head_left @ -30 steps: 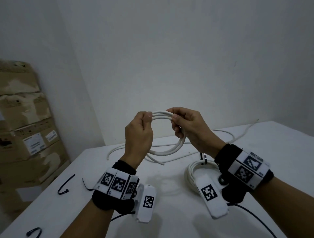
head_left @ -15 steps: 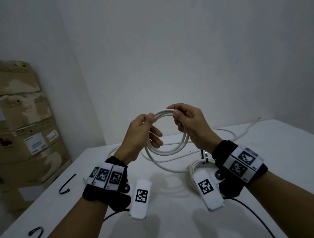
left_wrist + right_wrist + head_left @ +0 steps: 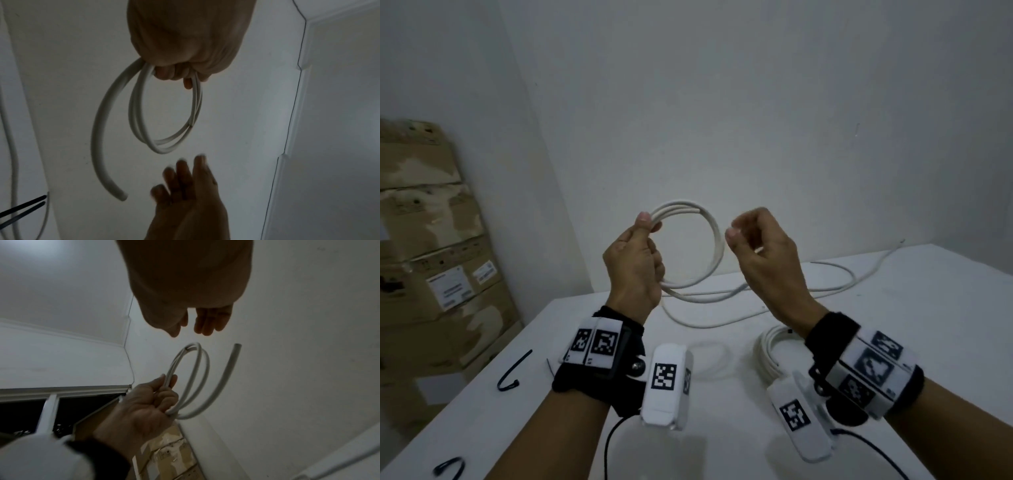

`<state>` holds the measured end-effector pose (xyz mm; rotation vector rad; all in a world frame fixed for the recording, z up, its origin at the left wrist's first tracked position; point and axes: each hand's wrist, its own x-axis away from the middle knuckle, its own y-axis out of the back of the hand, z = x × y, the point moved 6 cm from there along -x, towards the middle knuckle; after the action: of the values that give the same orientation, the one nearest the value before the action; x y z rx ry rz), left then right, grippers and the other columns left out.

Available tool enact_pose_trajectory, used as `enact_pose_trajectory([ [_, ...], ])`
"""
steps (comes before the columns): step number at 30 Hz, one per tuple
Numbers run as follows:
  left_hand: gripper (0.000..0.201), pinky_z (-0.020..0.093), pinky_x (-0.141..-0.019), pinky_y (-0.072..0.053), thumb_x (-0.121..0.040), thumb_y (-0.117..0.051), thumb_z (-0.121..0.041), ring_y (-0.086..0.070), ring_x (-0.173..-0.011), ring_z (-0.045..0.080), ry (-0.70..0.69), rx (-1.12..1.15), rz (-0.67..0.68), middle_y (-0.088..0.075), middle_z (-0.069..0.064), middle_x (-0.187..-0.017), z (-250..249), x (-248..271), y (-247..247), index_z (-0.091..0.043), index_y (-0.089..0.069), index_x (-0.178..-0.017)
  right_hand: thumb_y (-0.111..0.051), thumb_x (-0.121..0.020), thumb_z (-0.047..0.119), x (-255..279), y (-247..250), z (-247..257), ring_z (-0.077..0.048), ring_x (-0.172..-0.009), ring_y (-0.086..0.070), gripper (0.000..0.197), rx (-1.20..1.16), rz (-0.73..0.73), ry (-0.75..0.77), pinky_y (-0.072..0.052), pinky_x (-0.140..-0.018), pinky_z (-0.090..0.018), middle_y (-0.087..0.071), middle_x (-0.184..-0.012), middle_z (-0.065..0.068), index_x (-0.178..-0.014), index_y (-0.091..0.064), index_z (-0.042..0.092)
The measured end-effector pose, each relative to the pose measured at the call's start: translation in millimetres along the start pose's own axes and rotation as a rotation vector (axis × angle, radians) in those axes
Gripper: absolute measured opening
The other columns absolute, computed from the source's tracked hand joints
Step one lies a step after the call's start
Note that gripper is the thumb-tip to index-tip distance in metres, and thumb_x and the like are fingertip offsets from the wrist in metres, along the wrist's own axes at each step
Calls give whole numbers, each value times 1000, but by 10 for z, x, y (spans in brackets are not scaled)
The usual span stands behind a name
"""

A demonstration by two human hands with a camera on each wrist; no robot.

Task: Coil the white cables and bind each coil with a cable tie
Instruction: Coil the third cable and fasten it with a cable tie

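A coil of white cable (image 3: 717, 240) (image 3: 134, 110) (image 3: 205, 366) is held upright in the air above the white table (image 3: 928, 308). My left hand (image 3: 647, 236) (image 3: 174, 74) (image 3: 164, 391) grips its left side, thumb on top and fingers curled round the strands. My right hand (image 3: 739, 240) (image 3: 189, 327) hangs just right of the coil with relaxed fingers, touching nothing. The cable's tail (image 3: 835, 291) drops to the table and runs to the far right. One strand end (image 3: 121, 197) (image 3: 237, 345) juts free of the loops.
A second white coil (image 3: 767, 346) lies on the table under my right wrist. Two black cable ties (image 3: 513, 373) (image 3: 448, 467) lie near the table's left edge. Stacked cardboard boxes (image 3: 431, 257) stand at the left; a white wall is close behind.
My right hand has let go of the coil's top and moved off to the right. The left hand now holds the coil alone, and the ring has turned to face me.
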<state>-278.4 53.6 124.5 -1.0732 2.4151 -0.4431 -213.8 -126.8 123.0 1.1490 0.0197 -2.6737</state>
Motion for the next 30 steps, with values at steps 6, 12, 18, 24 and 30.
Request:
enact_pose_trajectory([
  [6, 29, 16, -34, -15, -96, -56, -33, -20, -31, 4, 31, 133, -84, -25, -11, -38, -14, -72, 114, -10, -62, -80, -48, -96, 29, 609, -327, -316, -18, -49, -62, 23, -110, 361, -496, -44, -39, -23, -68, -70, -9, -89, -57, 10],
  [12, 28, 15, -33, -16, -96, -56, -33, -21, -30, 4, 61, 129, -92, -25, -11, -38, 80, 38, 133, -10, -62, -81, -32, -103, 17, 550, -491, -289, -24, -74, -69, 31, -506, 162, -627, -57, -59, -31, -69, -90, -14, -95, -60, 5],
  [18, 28, 15, -35, -18, -96, -56, -33, -22, -32, 5, 85, 112, -91, -26, -9, -39, 160, 138, 113, -9, -62, -82, -31, -98, 9, 460, -551, -210, -25, -66, -69, 26, -735, -78, -720, -59, -64, -36, -70, -80, -16, -91, -56, 8],
  [24, 28, 16, -35, -18, -96, -56, -33, -22, -33, 5, 88, 77, -79, -27, -8, -42, 252, 239, 96, -10, -63, -81, -30, -98, 11, 401, -620, -317, -17, -49, -44, 27, -852, -169, -830, -48, -60, -33, -47, -56, -5, -91, -56, 6],
  [30, 28, 15, -35, -18, -96, -56, -30, -21, -31, 5, 54, 9, -38, -26, -8, -40, 280, 279, 106, -9, -63, -79, -32, -91, 13, 442, -709, -445, -15, -44, -30, 25, -1169, -72, -1072, -33, -55, -28, -33, -48, -3, -79, -53, 5],
])
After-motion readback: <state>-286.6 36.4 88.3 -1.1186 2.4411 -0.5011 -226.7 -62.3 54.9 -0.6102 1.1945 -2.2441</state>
